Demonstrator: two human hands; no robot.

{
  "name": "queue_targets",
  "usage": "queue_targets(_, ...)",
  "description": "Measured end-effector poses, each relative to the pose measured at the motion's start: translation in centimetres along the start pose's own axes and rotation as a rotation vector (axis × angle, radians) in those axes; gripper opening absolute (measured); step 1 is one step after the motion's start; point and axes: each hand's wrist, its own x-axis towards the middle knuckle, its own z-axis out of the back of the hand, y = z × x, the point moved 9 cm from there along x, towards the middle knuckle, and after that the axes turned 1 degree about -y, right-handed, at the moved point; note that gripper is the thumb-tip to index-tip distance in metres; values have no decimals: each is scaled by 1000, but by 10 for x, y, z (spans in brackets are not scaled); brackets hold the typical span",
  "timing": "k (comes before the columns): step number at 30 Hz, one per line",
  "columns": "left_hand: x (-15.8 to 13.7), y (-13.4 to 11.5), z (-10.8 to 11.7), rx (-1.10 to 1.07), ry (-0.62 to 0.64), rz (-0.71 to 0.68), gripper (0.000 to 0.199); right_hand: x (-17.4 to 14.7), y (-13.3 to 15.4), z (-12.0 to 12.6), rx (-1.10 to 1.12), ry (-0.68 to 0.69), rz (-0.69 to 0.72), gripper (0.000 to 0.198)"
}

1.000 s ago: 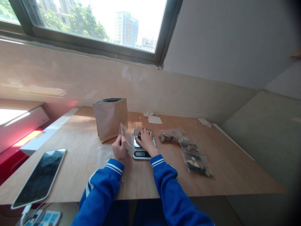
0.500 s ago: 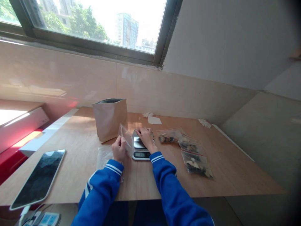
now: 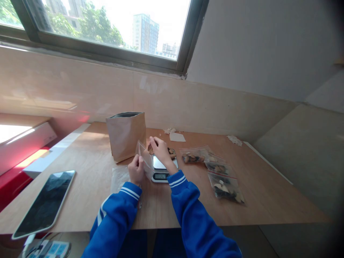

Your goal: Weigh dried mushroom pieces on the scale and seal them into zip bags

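Note:
My left hand [image 3: 136, 170] is closed, pinching the edge of a clear plastic bag [image 3: 145, 157] that stands up beside the scale. A small digital kitchen scale [image 3: 159, 164] with a steel plate sits in front of me, its display facing my side. Over the scale's far left part, my right hand [image 3: 161, 150] pinches a brown dried piece [image 3: 150, 147], close to the bag's mouth. More brown and dark dried pieces [image 3: 171, 153] lie on the plate, partly hidden behind the right hand. What exactly the dried pieces are is too small to tell.
A brown paper bag [image 3: 125, 138] stands open behind my left hand. Filled zip bags [image 3: 225, 187] lie to the right. Flat clear plastic [image 3: 118, 179] lies by my left wrist. A tablet [image 3: 45, 204] with a cable is at left; white scraps [image 3: 177, 137] lie near the wall.
My right hand has risen from the scale plate and moved slightly left, now with a brown dried piece between its fingers. Pieces on the plate have come into view. My left hand stays put.

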Motion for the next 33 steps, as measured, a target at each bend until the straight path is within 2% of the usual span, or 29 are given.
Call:
queue_targets(2,0,0,1,-2,-10,-5,34,-1,16,-12,-42,89,3,43)
queue_targets(7,1,4,-1,-40,-2,-25,34,-4,23,-30,-228,112,-75,39)
queue_targets(13,2,9,0,-124,-36,30,37,-3,16,-33,-121,148,-105,44)
queue_targets(15,2,12,2,-163,-58,77,38,-2,14,-31,-83,169,-108,40)
queue_targets(19,4,19,3,-267,-94,161,38,-4,16,-32,2,264,-141,19)
queue_targets(23,4,25,4,-335,-121,230,37,-1,16,-23,45,227,-106,21)
queue_targets(25,4,27,5,-338,-136,250,37,0,5,-11,-55,148,-62,23)
queue_targets(28,4,28,6,-325,-150,257,37,-4,-29,6,-367,59,-46,26)
queue_targets(31,4,29,6,-315,-155,251,38,-17,-75,11,-617,100,-115,35)
queue_targets(33,4,29,6,-319,-152,248,38,-26,-95,11,-689,130,-133,40)
